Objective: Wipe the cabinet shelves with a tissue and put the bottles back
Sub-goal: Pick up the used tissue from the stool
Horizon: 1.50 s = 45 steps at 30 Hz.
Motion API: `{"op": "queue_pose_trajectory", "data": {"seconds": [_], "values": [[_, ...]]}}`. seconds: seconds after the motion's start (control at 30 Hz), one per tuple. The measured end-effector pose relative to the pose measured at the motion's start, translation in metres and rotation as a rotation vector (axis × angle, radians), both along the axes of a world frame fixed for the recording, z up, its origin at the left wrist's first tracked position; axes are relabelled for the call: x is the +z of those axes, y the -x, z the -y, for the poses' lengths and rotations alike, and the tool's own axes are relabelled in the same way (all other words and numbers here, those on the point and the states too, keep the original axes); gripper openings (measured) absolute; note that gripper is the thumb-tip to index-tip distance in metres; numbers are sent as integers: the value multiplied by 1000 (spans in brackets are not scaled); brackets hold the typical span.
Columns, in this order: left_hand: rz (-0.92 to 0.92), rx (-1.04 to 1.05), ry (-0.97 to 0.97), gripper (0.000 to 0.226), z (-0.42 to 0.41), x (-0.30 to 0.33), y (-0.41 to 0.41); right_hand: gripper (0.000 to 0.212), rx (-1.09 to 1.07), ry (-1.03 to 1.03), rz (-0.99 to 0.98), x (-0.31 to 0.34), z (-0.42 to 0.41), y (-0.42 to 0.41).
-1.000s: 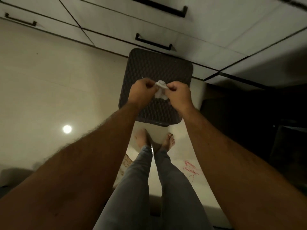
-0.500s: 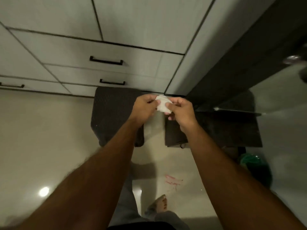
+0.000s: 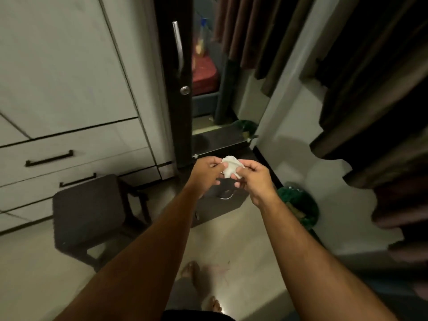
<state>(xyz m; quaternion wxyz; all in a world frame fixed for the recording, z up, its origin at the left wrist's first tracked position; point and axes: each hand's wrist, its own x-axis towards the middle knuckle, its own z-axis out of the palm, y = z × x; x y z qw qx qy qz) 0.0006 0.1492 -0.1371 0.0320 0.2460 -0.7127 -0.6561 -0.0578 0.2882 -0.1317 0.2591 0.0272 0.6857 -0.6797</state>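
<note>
Head view looked down over both forearms reaching forward; left hand (image 3: 206, 170) and right hand (image 3: 256, 178) were close together, each pinching a crumpled white tissue (image 3: 230, 167) with curled fingers and thumb; tissue was held in the air between the two hands, above the floor, in front of a dark cabinet; dark door (image 3: 176, 89) with a long metal handle (image 3: 178, 46) and a round lock (image 3: 185, 90) stood just behind the hands, slightly left; beside it an opening or mirror panel showed a red cushion-like surface (image 3: 203, 75) and a blurred bottle with a blue cap (image 3: 202, 35), could not tell which; a dark low drawer or box with a metal handle (image 3: 225, 195) sat directly below the hands, partly hidden by them; left of frame, pale cabinet fronts (image 3: 69, 66) with two black drawer pulls (image 3: 49, 158); a dark square stool (image 3: 89, 212) stood on the floor before those drawers, near the left forearm; right of the right wrist, a green bin (image 3: 298, 205) against a white wall; dark curtains (image 3: 382, 89) hung along the right edge; glossy pale floor (image 3: 34, 274) with faint red marks (image 3: 220, 267) near bare feet (image 3: 190, 271) at bottom; no readable writing or brand, bottle label too blurred.
</note>
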Motion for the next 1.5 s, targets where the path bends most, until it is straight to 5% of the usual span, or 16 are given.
{"op": "queue_pose_trajectory", "data": {"seconds": [0.5, 0.97, 1.5], "values": [[186, -206, -296, 14, -121, -53, 128, 11, -382, -119, 151, -54, -137, 90], [415, -114, -251, 33, -252, -148, 185, 17, -201, -260, 385, -163, -255, 175], [592, -47, -224, 35, -321, -403, 286, 14, -170, -391, 544, -413, -311, 265]]}}
